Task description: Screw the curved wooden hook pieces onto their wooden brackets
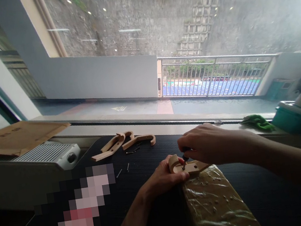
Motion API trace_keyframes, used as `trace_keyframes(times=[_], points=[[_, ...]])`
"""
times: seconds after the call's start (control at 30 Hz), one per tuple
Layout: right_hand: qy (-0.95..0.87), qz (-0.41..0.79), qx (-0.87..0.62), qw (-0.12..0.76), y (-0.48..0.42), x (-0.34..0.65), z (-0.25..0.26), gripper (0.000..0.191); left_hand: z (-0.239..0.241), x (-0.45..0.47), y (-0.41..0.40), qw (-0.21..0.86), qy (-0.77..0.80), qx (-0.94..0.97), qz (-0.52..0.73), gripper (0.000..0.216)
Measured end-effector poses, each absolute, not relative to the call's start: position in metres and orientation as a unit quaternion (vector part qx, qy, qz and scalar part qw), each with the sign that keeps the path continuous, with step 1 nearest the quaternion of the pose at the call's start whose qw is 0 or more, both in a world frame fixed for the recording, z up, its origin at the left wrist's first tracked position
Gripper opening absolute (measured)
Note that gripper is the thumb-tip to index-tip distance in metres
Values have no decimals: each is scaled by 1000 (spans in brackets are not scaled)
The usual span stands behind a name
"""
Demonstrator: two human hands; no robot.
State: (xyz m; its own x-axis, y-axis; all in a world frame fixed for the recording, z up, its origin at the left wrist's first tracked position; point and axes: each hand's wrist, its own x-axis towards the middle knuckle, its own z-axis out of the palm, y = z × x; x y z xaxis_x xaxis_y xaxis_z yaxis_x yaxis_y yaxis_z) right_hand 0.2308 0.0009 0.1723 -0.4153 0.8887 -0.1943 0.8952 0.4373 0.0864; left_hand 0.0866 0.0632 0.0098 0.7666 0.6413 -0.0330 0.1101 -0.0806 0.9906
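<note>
In the head view, the left hand [166, 178] pinches a pale curved wooden hook [194, 167] resting on a plastic-wrapped wooden block [217, 205] on the black table [263, 186]; the right hand [206, 144] grips a small dark-handled tool [185, 157] whose tip touches the hook; spare wooden hooks [123, 141] lie well apart.

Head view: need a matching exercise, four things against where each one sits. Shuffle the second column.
Things:
1. nearest wooden hook
2. spare wooden hooks
3. green cloth
4. dark tool

Places:
A. on the window ledge, right side
B. in the right hand grip
C. loose on the black table, beyond both hands
D. held by the left hand on the plastic-wrapped block

Pairs: 1-D, 2-C, 3-A, 4-B
</note>
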Motion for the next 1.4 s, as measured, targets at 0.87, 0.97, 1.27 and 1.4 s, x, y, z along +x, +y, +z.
trace_keyframes(times=[0.87,0.97,1.27,1.4], points=[[846,-31,531,40,6,245,160,24,8,87,65,601,275,717,223,32],[836,-28,548,16,8,250,155,26,5,86,66,595,278,720,222,33],[853,-32,519,49,-4,248,174,19,8,86,64,602,260,723,220,31],[858,-58,505,70,-5,242,178,20,9,85,65,608,264,718,212,35]])
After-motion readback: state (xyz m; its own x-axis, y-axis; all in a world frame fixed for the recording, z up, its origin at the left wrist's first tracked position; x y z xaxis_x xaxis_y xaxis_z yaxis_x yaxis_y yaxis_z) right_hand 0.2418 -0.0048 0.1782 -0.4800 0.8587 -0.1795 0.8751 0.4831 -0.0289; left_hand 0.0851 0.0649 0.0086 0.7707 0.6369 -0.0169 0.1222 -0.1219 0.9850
